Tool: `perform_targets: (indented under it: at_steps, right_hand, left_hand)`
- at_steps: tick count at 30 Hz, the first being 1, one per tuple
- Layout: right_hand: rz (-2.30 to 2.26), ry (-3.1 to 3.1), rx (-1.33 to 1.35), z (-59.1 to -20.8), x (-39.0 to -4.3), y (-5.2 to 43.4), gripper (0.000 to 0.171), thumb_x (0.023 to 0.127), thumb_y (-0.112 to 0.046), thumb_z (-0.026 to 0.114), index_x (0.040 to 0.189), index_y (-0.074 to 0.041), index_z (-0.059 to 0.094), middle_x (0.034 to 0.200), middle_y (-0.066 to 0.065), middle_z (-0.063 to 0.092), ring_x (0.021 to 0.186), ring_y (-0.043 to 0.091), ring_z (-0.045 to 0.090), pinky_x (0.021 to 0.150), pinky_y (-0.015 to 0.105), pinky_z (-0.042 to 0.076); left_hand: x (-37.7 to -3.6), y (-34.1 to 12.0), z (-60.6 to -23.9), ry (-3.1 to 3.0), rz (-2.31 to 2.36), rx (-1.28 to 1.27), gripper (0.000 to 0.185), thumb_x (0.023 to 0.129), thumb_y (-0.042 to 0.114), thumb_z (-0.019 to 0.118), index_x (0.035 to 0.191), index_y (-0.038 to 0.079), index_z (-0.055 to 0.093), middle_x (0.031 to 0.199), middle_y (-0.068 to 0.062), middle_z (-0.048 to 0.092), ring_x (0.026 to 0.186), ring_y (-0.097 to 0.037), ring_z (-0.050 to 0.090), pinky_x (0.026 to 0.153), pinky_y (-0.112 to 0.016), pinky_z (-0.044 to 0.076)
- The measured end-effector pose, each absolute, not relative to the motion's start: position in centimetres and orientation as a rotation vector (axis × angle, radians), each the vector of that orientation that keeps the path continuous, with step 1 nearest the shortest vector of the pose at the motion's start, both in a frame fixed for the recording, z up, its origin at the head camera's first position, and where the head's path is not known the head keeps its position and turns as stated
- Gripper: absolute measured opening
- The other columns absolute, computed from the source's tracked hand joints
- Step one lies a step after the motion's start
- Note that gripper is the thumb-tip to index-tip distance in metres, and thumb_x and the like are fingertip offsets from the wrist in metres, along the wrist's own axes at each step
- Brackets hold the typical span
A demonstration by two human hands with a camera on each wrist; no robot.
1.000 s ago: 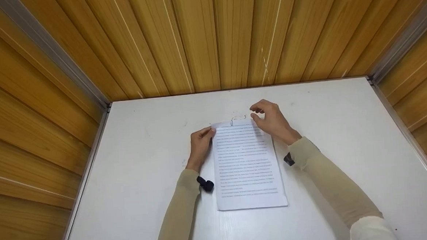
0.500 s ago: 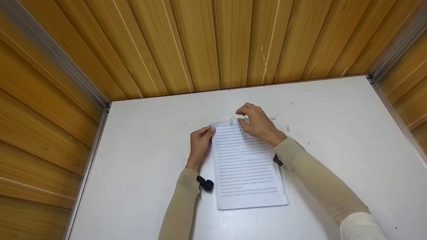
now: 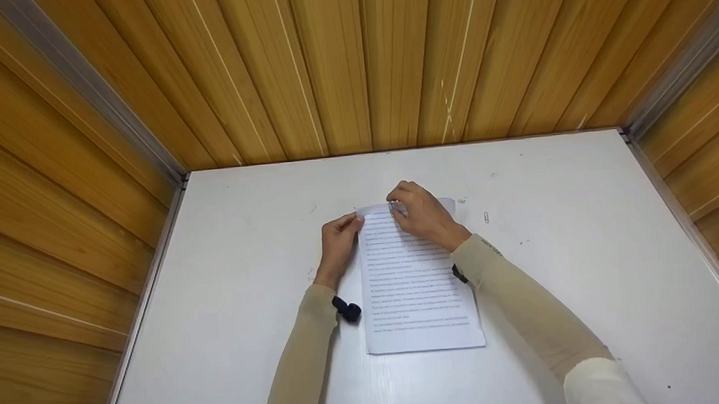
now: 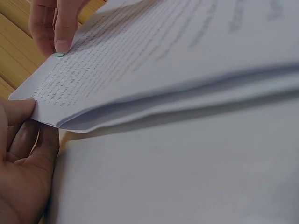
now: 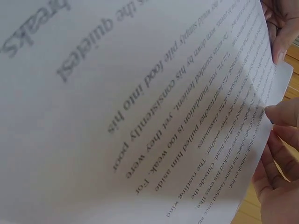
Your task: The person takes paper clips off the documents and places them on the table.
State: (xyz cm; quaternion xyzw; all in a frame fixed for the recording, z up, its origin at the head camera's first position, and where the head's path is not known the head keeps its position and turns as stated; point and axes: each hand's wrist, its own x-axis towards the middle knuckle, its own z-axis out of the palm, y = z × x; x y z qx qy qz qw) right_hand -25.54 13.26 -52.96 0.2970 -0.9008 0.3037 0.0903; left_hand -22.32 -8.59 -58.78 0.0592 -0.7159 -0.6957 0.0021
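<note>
A thin stack of white printed paper sheets (image 3: 418,279) lies lengthwise on the white table top (image 3: 584,264), near its middle, with the lines of black text running across it. At the far short edge of the stack a small metal paper clip (image 3: 390,207) sits over the sheets; in the left wrist view it shows as a greenish glint (image 4: 59,54) under a fingertip. The right hand (image 3: 420,214) reaches in over the top of the page, its forearm in a beige sleeve crossing the right side of the stack, fingers curled and pinching the clip at the paper's edge. The left hand (image 3: 337,243) rests on the table at the stack's far left corner, its forearm running straight back beside the left edge of the paper, thumb on top and fingers beneath, pinching that corner (image 4: 35,109) and lifting it slightly so the sheets fan apart. A second small paper clip (image 3: 486,217) lies loose on the table, well to the right of the hands. Yellow-brown wooden slat walls (image 3: 352,67) close the table in on three sides.
</note>
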Motion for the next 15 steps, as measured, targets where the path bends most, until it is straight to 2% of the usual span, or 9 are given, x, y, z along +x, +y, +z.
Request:
perform_targets:
  at_steps: [6, 15]
  right_hand:
    - [0.817, -2.652, 0.934, -53.06, -25.48, 12.77, 0.014, 0.096, 0.001, 0.072, 0.11, 0.001, 0.075, 0.108, 0.014, 0.071, 0.102, 0.03, 0.069, 0.092, 0.042, 0.06]
    - [0.747, -2.656, 0.933, -52.78, -25.52, 12.53, 0.013, 0.096, 0.0, 0.071, 0.107, 0.001, 0.076, 0.106, 0.014, 0.071, 0.1, 0.03, 0.07, 0.09, 0.042, 0.061]
  left_hand:
    - [-22.38, -8.64, -58.84, -2.245, -2.191, 0.194, 0.032, 0.104, 0.018, 0.071, 0.13, -0.001, 0.074, 0.127, -0.016, 0.077, 0.12, -0.023, 0.071, 0.108, -0.036, 0.055]
    - [-22.39, -8.69, -58.84, -2.268, -2.185, 0.176, 0.033, 0.105, 0.019, 0.07, 0.133, 0.001, 0.074, 0.133, -0.014, 0.075, 0.129, -0.025, 0.068, 0.114, -0.04, 0.051]
